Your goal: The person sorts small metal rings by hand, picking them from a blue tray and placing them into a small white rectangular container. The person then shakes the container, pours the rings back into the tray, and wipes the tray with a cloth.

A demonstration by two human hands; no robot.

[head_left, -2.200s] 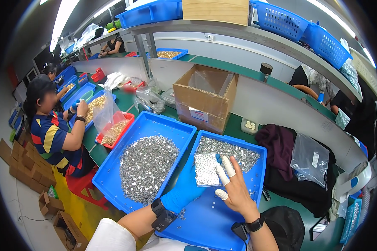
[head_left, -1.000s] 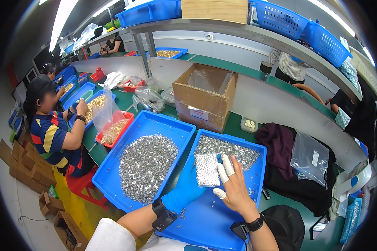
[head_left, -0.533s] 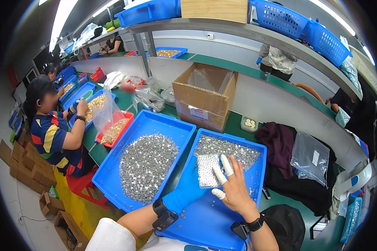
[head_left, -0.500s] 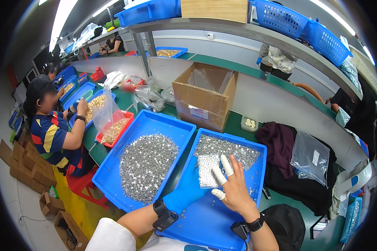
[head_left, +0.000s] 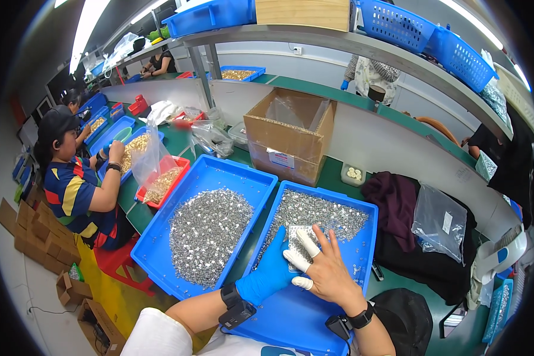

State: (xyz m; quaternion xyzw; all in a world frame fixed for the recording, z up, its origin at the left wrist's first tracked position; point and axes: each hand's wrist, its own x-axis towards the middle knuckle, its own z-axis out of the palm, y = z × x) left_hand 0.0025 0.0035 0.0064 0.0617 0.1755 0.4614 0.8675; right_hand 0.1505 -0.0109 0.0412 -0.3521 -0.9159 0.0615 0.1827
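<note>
My left hand [head_left: 269,272], in a blue glove, grips the left side of a small flat square tray [head_left: 293,236] whose face is covered with rows of small pale pieces. My right hand [head_left: 333,274] has white finger covers on several fingers. Its fingers are stretched out and lie across the tray's right part, hiding much of it. Both hands are over the right blue bin [head_left: 267,323], which holds a heap of small silver metal pieces [head_left: 323,215] toward its far end. Some loose pieces lie beside my right hand.
Left of it stands another blue bin [head_left: 150,252] with a big heap of silver pieces [head_left: 207,237]. Behind are an open cardboard box [head_left: 288,142] and a small clear tub [head_left: 353,174]. Dark cloth [head_left: 391,204] and a plastic bag [head_left: 439,222] lie right. A co-worker [head_left: 77,184] sits left.
The tray is lower and tilted, with less of its face showing. My right hand has shifted left across it. A person in the background has moved left.
</note>
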